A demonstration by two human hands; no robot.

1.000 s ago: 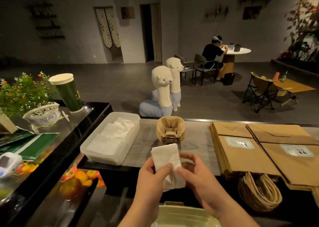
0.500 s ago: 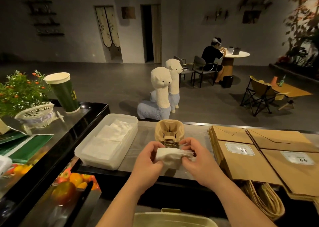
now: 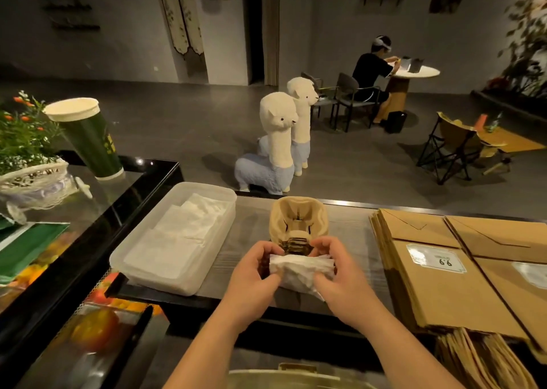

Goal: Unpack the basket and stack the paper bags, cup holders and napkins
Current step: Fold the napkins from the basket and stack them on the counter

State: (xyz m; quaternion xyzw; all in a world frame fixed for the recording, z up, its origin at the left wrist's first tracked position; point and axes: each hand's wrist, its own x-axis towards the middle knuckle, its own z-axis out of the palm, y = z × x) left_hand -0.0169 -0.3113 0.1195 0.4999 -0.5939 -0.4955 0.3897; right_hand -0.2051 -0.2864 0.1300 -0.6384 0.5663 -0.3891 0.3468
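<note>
Both hands hold a white napkin wad (image 3: 299,270) over the grey counter, just in front of the cup holder stack (image 3: 298,221). My left hand (image 3: 254,273) grips its left end and my right hand (image 3: 337,273) grips its right end, fingers curled round the paper. A clear plastic tub (image 3: 142,266) to the left holds flat white napkins (image 3: 183,234). Two stacks of brown paper bags (image 3: 444,273) lie flat at the right, handles hanging over the near edge. The basket's pale rim (image 3: 296,379) shows at the bottom edge.
A black glass display case (image 3: 124,199) stands at the left with a green cup (image 3: 88,140), a plant in a white basket (image 3: 32,178) and fruit below. Beyond the counter stand two alpaca figures (image 3: 278,146); a person sits at a far table.
The napkin was held upright below the counter; both hands have raised it forward over the counter and turned it flat, bunched between them near the cup holders.
</note>
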